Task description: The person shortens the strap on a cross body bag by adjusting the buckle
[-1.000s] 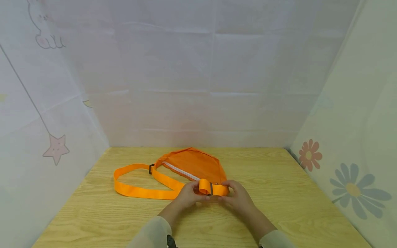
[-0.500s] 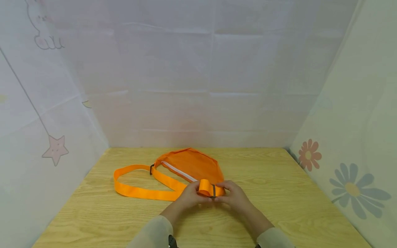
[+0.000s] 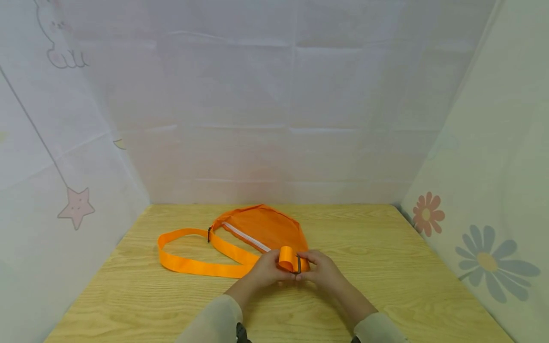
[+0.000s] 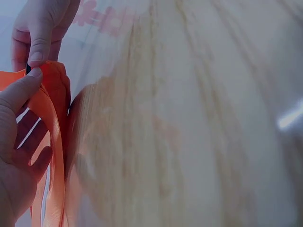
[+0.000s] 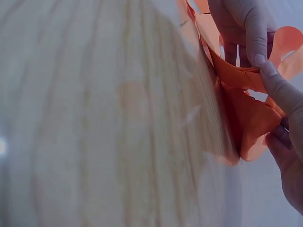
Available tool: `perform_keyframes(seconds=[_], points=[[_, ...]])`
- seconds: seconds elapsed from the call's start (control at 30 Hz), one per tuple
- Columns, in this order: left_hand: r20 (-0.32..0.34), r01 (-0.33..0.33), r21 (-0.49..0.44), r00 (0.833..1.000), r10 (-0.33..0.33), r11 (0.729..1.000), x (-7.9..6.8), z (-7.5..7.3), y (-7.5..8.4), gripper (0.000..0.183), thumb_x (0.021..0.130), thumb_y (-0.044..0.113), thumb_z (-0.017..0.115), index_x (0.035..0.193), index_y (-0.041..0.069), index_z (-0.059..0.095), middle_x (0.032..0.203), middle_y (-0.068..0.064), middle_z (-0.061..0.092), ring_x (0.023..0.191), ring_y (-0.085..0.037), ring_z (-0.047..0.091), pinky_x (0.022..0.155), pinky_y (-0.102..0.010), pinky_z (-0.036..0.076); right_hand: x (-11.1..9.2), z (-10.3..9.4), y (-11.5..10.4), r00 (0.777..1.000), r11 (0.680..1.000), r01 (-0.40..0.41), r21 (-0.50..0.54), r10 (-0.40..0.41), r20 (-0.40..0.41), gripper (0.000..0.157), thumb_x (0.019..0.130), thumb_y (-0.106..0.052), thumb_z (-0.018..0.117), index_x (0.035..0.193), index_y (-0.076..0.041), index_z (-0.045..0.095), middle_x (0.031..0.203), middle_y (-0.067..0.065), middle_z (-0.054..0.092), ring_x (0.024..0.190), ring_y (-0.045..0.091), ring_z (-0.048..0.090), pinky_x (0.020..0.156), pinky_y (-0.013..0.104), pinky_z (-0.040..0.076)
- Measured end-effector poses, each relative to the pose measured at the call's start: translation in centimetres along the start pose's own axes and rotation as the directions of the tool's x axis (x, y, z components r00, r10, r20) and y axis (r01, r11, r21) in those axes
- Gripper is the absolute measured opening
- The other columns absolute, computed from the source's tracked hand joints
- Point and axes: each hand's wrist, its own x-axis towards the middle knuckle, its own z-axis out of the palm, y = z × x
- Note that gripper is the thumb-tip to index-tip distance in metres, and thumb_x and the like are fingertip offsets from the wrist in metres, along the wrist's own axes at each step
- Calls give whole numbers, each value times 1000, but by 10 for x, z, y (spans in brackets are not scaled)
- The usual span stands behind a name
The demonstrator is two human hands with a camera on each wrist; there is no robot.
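An orange half-round bag [image 3: 270, 226] with a white zipper [image 3: 246, 237] lies on the wooden table. Its orange strap [image 3: 193, 267] spreads in a long loop to the left. At the bag's near right corner, a short strap loop [image 3: 286, 257] stands up beside a dark slider buckle [image 3: 299, 263]. My left hand [image 3: 268, 270] pinches the strap just left of the buckle. From the right, my right hand [image 3: 323, 271] pinches strap and buckle between thumb and fingers. In the right wrist view the two thumbs [image 5: 279, 87] nearly meet; the buckle is mostly hidden there.
A second dark buckle [image 3: 209, 234] sits on the strap at the bag's left end. The wooden table [image 3: 386, 267] reaches back to a pale cloth wall [image 3: 274, 119], with printed cloth sides left and right.
The buckle and strap loop have shifted slightly right, and the buckle has come nearer the right fingers. The bag's right edge has drawn in a little to the left.
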Motion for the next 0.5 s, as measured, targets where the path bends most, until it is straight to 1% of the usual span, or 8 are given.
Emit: perform_keyframes(seconds=[0.1, 0.2, 0.3, 0.33, 0.4, 0.47, 0.5], points=[[8, -18, 16, 1000, 18, 1000, 0, -1, 0, 42, 76, 20, 85, 114, 15, 67, 107, 3, 67, 98, -11, 58, 96, -36, 47, 0, -1, 1, 1000, 1000, 0, 21, -1, 25, 62, 75, -30, 84, 129, -6, 63, 131, 13, 61, 126, 38, 53, 104, 57, 42], [11, -30, 44, 999, 30, 999, -1, -2, 0, 45, 75, 21, 86, 116, 18, 67, 109, 4, 66, 100, -11, 56, 98, -38, 45, 0, -2, 2, 998, 998, 11, 69, -15, 54, 62, 78, -28, 83, 131, -6, 62, 131, 13, 60, 126, 39, 53, 104, 57, 43], [10, -48, 136, 999, 47, 990, -3, -4, 0, 52, 72, 26, 88, 118, 19, 65, 112, 4, 65, 102, -12, 57, 99, -39, 46, 1, -2, 4, 998, 993, 10, 114, -17, 64, 60, 79, -26, 82, 132, -6, 60, 130, 14, 59, 126, 41, 52, 104, 57, 43], [7, -54, 190, 999, 54, 980, -3, -5, 0, 54, 71, 29, 89, 119, 20, 64, 112, 4, 65, 102, -12, 57, 98, -39, 47, 1, -2, 4, 998, 992, 6, 126, -14, 61, 60, 79, -25, 82, 132, -6, 61, 130, 14, 59, 127, 42, 52, 104, 57, 43], [-1, -78, 315, 997, 83, 946, -4, -6, 0, 56, 71, 36, 88, 119, 21, 64, 112, 4, 66, 101, -13, 59, 96, -37, 49, 1, -2, 6, 999, 992, -4, 127, -2, 51, 59, 79, -25, 82, 132, -7, 61, 130, 14, 60, 127, 43, 52, 104, 56, 43], [-11, -104, 433, 993, 121, 895, -5, -6, -1, 55, 72, 43, 86, 118, 21, 66, 109, 3, 68, 99, -14, 61, 92, -36, 50, 1, -2, 6, 999, 991, -14, 135, 8, 42, 59, 79, -25, 82, 132, -8, 61, 131, 14, 60, 127, 43, 52, 104, 56, 43], [-19, -100, 475, 992, 124, 874, -5, -6, -1, 54, 72, 46, 85, 117, 21, 67, 107, 3, 68, 97, -14, 61, 91, -35, 51, 1, -3, 7, 999, 991, -15, 137, 10, 41, 60, 79, -26, 82, 132, -8, 60, 131, 15, 59, 127, 43, 52, 104, 56, 43]])
